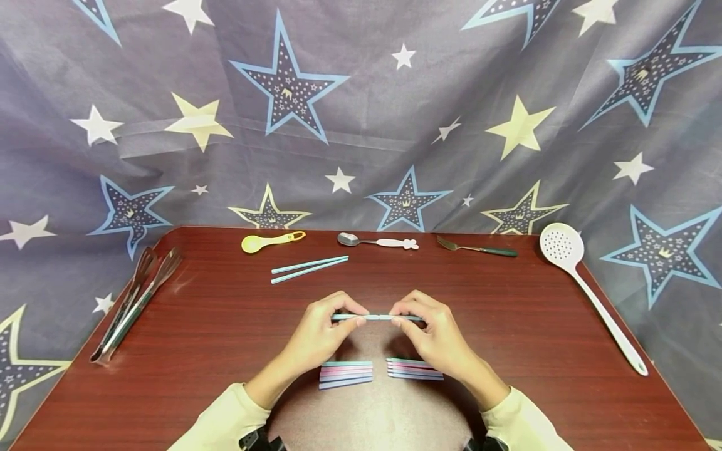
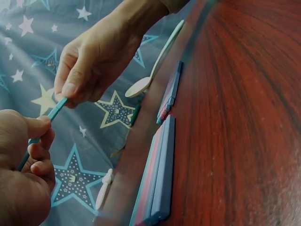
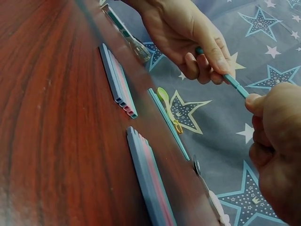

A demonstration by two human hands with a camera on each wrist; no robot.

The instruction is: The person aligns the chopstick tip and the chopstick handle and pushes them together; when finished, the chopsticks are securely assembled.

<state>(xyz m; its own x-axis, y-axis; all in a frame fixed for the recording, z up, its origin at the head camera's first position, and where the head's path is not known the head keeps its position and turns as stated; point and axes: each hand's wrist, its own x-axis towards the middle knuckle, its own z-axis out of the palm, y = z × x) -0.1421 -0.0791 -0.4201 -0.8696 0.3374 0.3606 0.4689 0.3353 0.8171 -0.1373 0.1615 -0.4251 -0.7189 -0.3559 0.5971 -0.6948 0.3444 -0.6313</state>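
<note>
Leaning in from the bottom edge, I see two cream sleeves [image 1: 225, 413], and past them, at lower centre, two rows of short stick pieces in teal, pink and blue shades: the left row [image 1: 346, 374] and the right row [image 1: 415, 369], laid side by side with a gap between their facing ends.

Just beyond, near the middle of the frame, the left hand [image 1: 326, 329] and the right hand [image 1: 433, 329] each pinch one side of a slim teal stick [image 1: 379, 317], thumb against fingers, holding it level above the table [image 1: 225, 326]. A joint shows between the two grips; whether it is fully seated I cannot tell.

To my eye the step in hand is working two lengths together at that joint. The next move would call for keeping both lengths in line, with firm pinches close to the joint.

Farther up, left of centre, two long pale-blue sticks [image 1: 299, 274] lie nearly meeting at their right tips. Tongs [image 1: 131, 322] rest at the left, a white skimmer [image 1: 602, 312] at the right. Along the far edge lie a yellow spoon [image 1: 273, 240], a white-handled spoon [image 1: 395, 243] and a green-handled fork [image 1: 479, 249], before a starry cloth [image 1: 361, 119].
</note>
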